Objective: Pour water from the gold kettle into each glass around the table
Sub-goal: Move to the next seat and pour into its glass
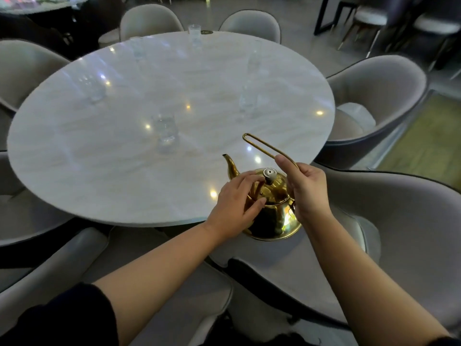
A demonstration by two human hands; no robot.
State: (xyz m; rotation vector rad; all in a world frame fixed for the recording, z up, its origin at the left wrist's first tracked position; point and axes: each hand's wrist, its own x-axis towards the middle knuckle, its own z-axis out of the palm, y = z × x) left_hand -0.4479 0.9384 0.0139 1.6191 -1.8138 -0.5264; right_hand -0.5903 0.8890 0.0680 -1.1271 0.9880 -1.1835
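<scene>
A gold kettle point(273, 221) hangs over the near right edge of the round white table point(104, 171), its spout pointing away toward the table. My right hand point(304, 188) is shut on the kettle's thin wire handle point(259, 143), which tilts forward. My left hand point(237, 203) rests on the kettle's lid, fingers by the silver knob point(270, 174). Several clear glasses stand around the table: one nearest point(166, 131), one at left point(93, 88), one at right point(247, 101), one far back point(194, 33). All are blurred, and their water levels are hard to judge.
Grey upholstered chairs ring the table: one at right point(374, 106), one close at lower right point(411, 233), one below me point(74, 265), others at left and back. Dark furniture and another table stand beyond.
</scene>
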